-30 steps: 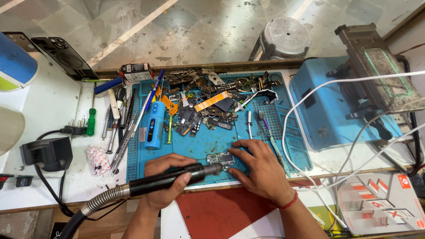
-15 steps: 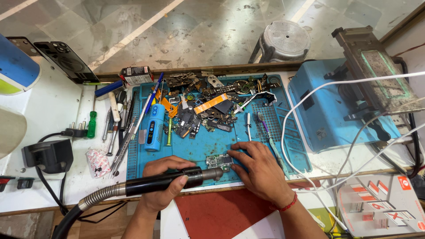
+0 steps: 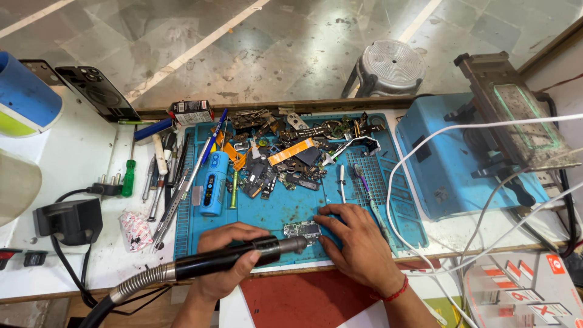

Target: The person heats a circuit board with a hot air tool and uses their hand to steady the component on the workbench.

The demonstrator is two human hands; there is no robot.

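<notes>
Over the circuit board [image 3: 302, 230], left hand [image 3: 226, 258] around hot-air wand [image 3: 234, 256].

We see the left hand [image 3: 228, 258] gripping a black hot-air wand [image 3: 237, 256], its nozzle touching a small circuit board [image 3: 302, 230] on the blue work mat [image 3: 273, 209]; the right hand [image 3: 358, 243] presses the board's edge.

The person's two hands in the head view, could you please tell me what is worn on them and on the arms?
Both hands are bare, with no gloves and no rings that I can make out. The left hand and its forearm carry nothing. The right hand has a thin red thread band around the wrist. No sleeves reach the visible forearms.
</notes>
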